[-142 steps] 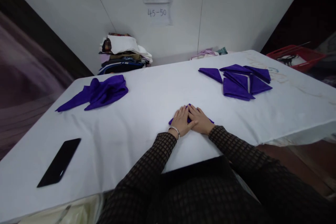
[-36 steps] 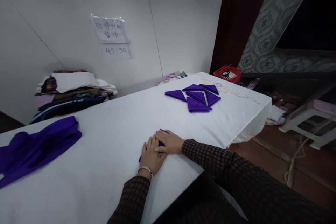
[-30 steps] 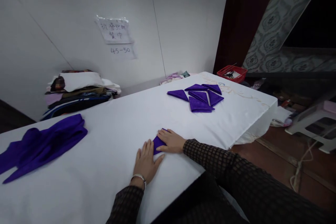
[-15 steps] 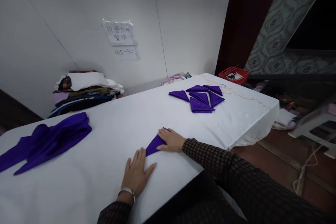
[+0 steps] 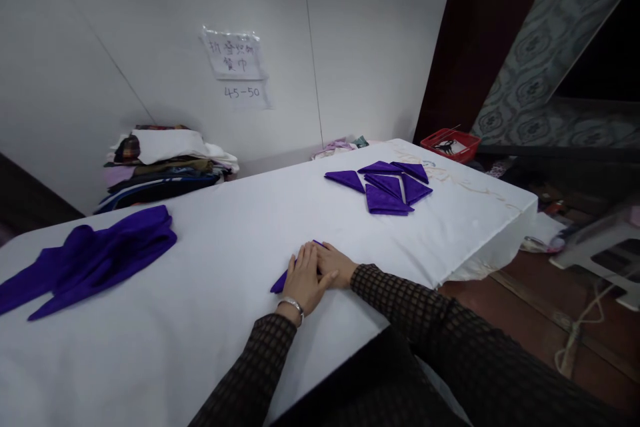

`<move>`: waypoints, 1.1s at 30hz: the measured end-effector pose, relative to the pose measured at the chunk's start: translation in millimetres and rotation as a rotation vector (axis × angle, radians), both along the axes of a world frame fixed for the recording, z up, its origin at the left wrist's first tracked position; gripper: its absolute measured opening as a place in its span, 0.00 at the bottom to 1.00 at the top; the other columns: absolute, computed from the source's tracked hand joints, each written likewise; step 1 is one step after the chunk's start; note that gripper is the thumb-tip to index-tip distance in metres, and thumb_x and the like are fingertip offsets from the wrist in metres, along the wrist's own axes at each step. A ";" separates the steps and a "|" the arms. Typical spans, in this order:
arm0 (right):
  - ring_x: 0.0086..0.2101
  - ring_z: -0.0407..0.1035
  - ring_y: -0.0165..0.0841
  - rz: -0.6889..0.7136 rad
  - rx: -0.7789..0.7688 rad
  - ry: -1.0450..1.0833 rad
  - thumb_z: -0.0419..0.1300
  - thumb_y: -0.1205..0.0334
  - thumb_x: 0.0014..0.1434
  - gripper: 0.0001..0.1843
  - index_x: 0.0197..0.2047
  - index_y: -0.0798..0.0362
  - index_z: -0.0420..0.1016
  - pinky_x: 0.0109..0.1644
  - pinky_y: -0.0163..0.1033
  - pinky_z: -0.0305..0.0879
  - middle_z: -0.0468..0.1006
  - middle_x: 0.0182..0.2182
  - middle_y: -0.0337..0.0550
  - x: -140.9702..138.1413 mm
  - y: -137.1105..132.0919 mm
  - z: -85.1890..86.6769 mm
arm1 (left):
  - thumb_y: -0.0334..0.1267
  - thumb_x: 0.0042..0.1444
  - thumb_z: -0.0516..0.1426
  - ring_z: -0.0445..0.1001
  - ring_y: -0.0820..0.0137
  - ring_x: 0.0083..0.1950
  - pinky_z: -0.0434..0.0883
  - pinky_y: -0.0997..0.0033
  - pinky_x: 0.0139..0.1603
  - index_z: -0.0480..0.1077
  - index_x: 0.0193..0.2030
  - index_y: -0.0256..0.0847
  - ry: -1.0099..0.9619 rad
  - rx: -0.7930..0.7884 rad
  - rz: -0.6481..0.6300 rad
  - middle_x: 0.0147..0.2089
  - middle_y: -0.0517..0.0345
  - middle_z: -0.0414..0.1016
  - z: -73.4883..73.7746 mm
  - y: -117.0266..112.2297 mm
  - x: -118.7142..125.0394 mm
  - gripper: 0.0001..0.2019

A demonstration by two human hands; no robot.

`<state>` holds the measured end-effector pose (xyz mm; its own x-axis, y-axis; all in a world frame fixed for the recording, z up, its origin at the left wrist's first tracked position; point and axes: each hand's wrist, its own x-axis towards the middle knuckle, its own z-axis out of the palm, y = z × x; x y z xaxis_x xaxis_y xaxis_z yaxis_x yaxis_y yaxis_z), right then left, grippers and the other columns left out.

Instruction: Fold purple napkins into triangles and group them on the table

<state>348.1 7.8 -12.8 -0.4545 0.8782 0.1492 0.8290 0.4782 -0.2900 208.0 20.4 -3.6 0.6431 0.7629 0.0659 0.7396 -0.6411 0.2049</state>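
Note:
A purple napkin [image 5: 280, 282] folded into a triangle lies on the white tablecloth [image 5: 220, 340] near the front edge, mostly covered by both hands. My left hand [image 5: 306, 280] rests flat on it, palm down, with its fingers stretched out and its thumb reaching over the right hand. My right hand [image 5: 337, 268] also presses flat on the napkin's right part; its fingertips are partly hidden behind the left hand. Farther back to the right lie several folded purple napkins [image 5: 387, 201] in a close group. Unfolded purple cloths [image 5: 107, 257] lie in a loose heap at the left.
Against the wall behind the table is a stack of folded clothes [image 5: 167, 167]. A red basket [image 5: 453, 145] with dark items stands beyond the far right corner. Handwritten paper signs [image 5: 235, 57] hang on the wall. A white plastic stool [image 5: 605, 257] is at the right.
My left hand has moved right and forward from the napkin's left tip onto its middle, up against the right hand. My right hand stays on the napkin. The view has shifted slightly.

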 end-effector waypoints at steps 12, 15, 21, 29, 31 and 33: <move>0.65 0.43 0.45 -0.067 -0.034 0.014 0.49 0.32 0.56 0.49 0.67 0.64 0.51 0.66 0.50 0.38 0.51 0.66 0.61 -3.5 -1.2 -0.2 | 0.56 0.60 0.43 0.45 0.57 0.71 0.49 0.51 0.67 0.50 0.68 0.32 0.046 0.016 0.053 0.70 0.42 0.48 -32.0 5.7 -52.3 0.36; 0.65 0.41 0.44 -0.072 -0.051 0.018 0.48 0.32 0.56 0.49 0.67 0.63 0.50 0.66 0.50 0.37 0.50 0.66 0.60 -3.7 -1.5 1.7 | 0.55 0.60 0.43 0.46 0.57 0.71 0.50 0.52 0.67 0.50 0.68 0.30 0.087 0.017 0.078 0.70 0.42 0.48 -30.4 3.5 -61.2 0.36; 0.65 0.41 0.45 -0.059 -0.062 0.035 0.47 0.31 0.57 0.50 0.67 0.66 0.50 0.67 0.50 0.36 0.49 0.66 0.62 -3.2 -3.1 5.8 | 0.54 0.61 0.42 0.46 0.58 0.71 0.48 0.49 0.67 0.49 0.68 0.29 0.124 -0.012 0.167 0.70 0.43 0.49 -26.3 -3.4 -72.3 0.36; 0.65 0.40 0.44 -0.066 -0.072 0.046 0.47 0.31 0.56 0.50 0.67 0.65 0.50 0.67 0.50 0.35 0.49 0.66 0.61 -3.6 -2.3 6.9 | 0.56 0.59 0.42 0.42 0.59 0.72 0.45 0.48 0.68 0.47 0.68 0.28 0.193 -0.029 0.256 0.71 0.42 0.45 -22.4 -12.8 -83.1 0.38; 0.66 0.40 0.44 -0.069 -0.082 0.041 0.47 0.31 0.56 0.50 0.67 0.64 0.50 0.67 0.49 0.35 0.48 0.66 0.60 -3.4 -1.8 7.1 | 0.56 0.59 0.42 0.43 0.58 0.71 0.46 0.46 0.67 0.49 0.68 0.26 0.193 -0.031 0.299 0.70 0.41 0.46 -19.8 -11.9 -87.9 0.38; 0.66 0.40 0.44 -0.069 -0.087 0.035 0.47 0.31 0.56 0.50 0.67 0.63 0.50 0.67 0.50 0.35 0.48 0.66 0.60 -3.4 -1.3 6.5 | 0.56 0.59 0.42 0.46 0.55 0.71 0.49 0.45 0.65 0.51 0.67 0.24 0.175 -0.026 0.372 0.70 0.38 0.48 -14.8 -9.6 -88.6 0.39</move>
